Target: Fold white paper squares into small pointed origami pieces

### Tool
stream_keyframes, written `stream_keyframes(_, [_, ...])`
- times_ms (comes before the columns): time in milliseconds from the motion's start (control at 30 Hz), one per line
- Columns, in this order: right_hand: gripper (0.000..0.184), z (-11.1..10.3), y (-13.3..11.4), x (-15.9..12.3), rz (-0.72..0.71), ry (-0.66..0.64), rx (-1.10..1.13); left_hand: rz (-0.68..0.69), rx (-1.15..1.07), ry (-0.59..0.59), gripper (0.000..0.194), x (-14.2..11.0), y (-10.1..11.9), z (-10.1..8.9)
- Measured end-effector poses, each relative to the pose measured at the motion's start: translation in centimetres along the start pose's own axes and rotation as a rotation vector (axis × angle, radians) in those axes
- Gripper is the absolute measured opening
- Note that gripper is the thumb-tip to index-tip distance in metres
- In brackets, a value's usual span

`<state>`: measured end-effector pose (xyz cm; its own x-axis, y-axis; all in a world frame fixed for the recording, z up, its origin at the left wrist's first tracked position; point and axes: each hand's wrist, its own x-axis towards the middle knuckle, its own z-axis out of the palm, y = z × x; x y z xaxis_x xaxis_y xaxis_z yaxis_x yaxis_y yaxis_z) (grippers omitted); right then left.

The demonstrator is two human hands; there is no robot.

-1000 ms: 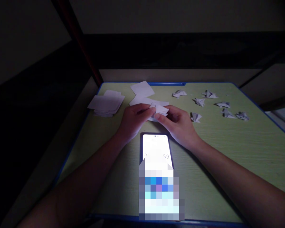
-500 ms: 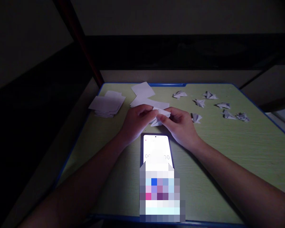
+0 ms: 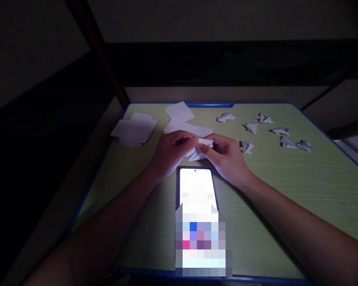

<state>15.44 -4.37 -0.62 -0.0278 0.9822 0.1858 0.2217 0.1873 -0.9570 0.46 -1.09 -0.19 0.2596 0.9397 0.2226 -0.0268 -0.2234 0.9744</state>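
My left hand [image 3: 170,153] and my right hand [image 3: 226,157] meet over the middle of a green table [image 3: 286,186]. Both pinch a small folded white paper piece [image 3: 200,149], the left from its left side, the right from its right side, fingers curled on it. The paper is partly folded into a pointed shape and is held just above the table. A lit phone [image 3: 197,190] lies flat right below my hands.
A stack of white paper squares [image 3: 134,130] lies at the far left, loose sheets [image 3: 180,117] behind my hands. Several finished folded paper figures [image 3: 267,131] are scattered at the far right. The table has a blue rim [image 3: 209,105]. The room around is dark.
Both hands have closed in on the paper and pressed it flatter. The fold has shifted slightly; the arms have barely moved.
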Motion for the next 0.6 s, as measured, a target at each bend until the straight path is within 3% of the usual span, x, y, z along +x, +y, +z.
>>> stream_keyframes(600, [0.022, -0.06, 0.16, -0.04, 0.066, -0.069, 0.088, -0.009, 0.086, 0.0, 0.015, 0.03, 0.07, -0.35])
